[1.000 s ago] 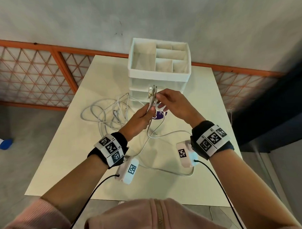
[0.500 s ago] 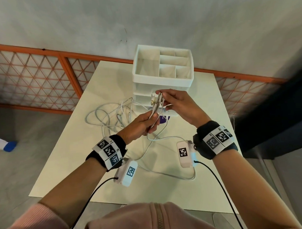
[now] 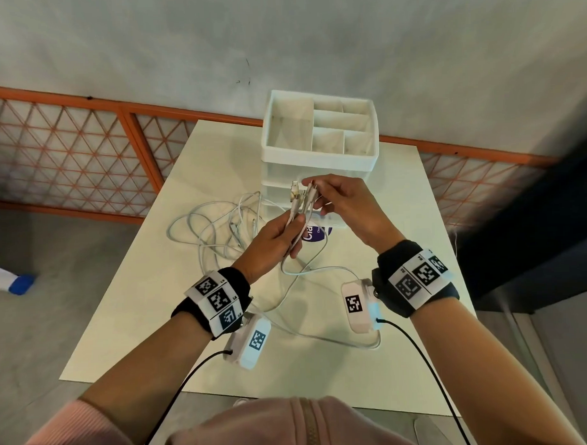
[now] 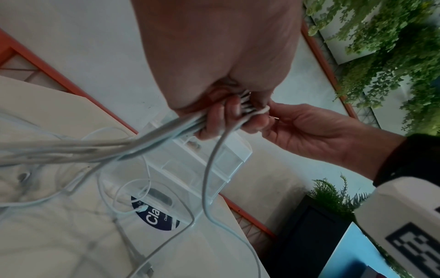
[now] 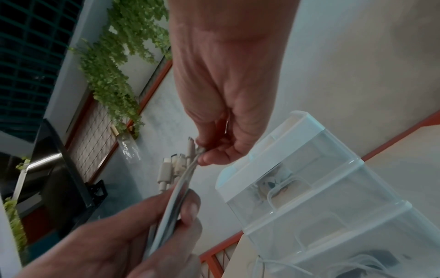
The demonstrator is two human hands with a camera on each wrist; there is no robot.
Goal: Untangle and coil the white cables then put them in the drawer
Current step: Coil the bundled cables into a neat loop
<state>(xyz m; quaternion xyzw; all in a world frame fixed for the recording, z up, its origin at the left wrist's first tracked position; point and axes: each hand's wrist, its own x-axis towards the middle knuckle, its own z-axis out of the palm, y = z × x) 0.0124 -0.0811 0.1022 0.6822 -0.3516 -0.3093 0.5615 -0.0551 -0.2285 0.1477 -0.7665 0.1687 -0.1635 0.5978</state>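
Several white cables (image 3: 215, 225) lie tangled on the pale table (image 3: 148, 294) left of a white drawer unit (image 3: 319, 154). My left hand (image 3: 273, 243) grips a bunch of cable ends (image 3: 298, 202) held upright above the table, plugs pointing up; the bundle (image 4: 142, 143) shows in the left wrist view running out from the curled fingers (image 4: 214, 120). My right hand (image 3: 344, 204) pinches the plug end of one cable (image 5: 197, 152) at the top of the bunch, in front of the drawer unit (image 5: 321, 188). Loose cable lengths (image 3: 320, 271) hang down to the table.
The drawer unit has an open divided tray on top (image 3: 318, 128) and clear drawers (image 4: 214, 165) below. A purple round sticker (image 3: 316, 236) lies on the table by its base. An orange lattice railing (image 3: 67, 157) runs behind the table; floor lies on the left.
Both hands stay together on the cable ends and have lifted slightly toward the drawer unit; the right fingers have shifted onto the plug tips at the top of the bunch.
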